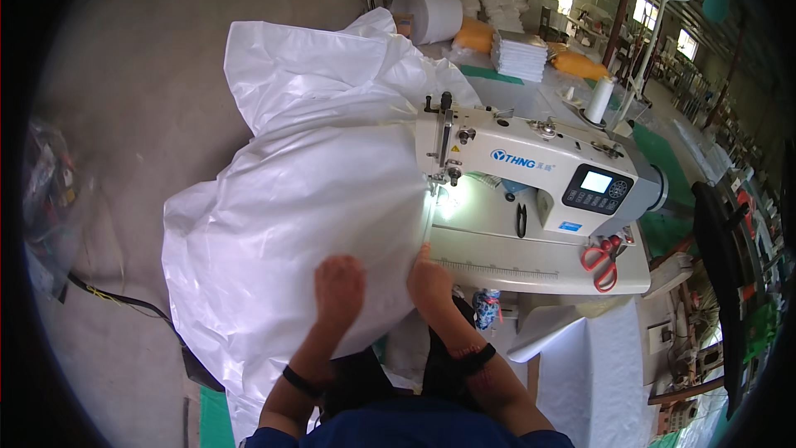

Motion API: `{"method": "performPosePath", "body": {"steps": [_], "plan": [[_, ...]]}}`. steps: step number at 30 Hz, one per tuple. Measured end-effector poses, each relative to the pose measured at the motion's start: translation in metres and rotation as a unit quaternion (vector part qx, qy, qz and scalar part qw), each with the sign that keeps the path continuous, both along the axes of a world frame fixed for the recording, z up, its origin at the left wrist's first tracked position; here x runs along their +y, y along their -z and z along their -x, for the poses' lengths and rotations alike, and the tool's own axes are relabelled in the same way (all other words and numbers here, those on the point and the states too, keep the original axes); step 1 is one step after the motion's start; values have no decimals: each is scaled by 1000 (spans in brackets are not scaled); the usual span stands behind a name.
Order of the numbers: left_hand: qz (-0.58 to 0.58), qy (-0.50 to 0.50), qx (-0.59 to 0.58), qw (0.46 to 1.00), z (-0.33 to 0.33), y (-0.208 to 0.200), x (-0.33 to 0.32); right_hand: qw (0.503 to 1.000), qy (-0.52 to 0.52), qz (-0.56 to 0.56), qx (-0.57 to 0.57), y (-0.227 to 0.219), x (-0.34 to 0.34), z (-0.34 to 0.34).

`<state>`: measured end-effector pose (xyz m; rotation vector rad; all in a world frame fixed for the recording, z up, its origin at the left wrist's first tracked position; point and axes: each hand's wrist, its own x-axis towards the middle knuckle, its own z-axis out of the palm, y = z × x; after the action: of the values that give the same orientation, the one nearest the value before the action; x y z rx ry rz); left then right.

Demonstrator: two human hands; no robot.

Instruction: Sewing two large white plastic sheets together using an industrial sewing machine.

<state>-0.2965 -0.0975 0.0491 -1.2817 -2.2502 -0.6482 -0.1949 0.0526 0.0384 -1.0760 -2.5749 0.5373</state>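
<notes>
A large, glossy white sheet (298,174), plastic-looking and crumpled, spreads over the left side of the sewing machine (531,153) and hangs down toward me. Its right edge runs under the lit needle area. On that edge, just in front of the needle, my right hand (429,284) is closed with the forefinger pointing up along the hem. Over the middle of the sheet, my left hand (339,286) looks curled, but blur smears its fingers; whether it grips the material I cannot tell.
Red-handled scissors (600,267) and black thread snips (521,221) lie on the machine table, with a ruler strip (497,270) along its front. A white thread cone (599,101) stands behind the machine. A big white roll (431,13) and stacked white sheets (519,56) sit farther back.
</notes>
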Motion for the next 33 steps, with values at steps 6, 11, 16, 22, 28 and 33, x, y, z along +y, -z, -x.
{"method": "performPosePath", "body": {"steps": [6,11,16,22,28,33], "plan": [[40,-136,72,987,90,-4,-7,996,-2,-80,-40,-5,18,12],[109,-89,-33,990,133,6,15,992,-8,-111,-65,-9,36,29],[125,-95,-49,986,153,1,45,992,-2,-119,-48,-13,57,43],[123,-93,-81,985,174,0,67,990,6,-116,-83,-20,73,63],[135,-109,-91,981,177,1,75,991,13,-107,-78,-14,83,67],[125,-100,-103,982,174,-1,78,992,18,-111,-65,-8,86,62]]}}
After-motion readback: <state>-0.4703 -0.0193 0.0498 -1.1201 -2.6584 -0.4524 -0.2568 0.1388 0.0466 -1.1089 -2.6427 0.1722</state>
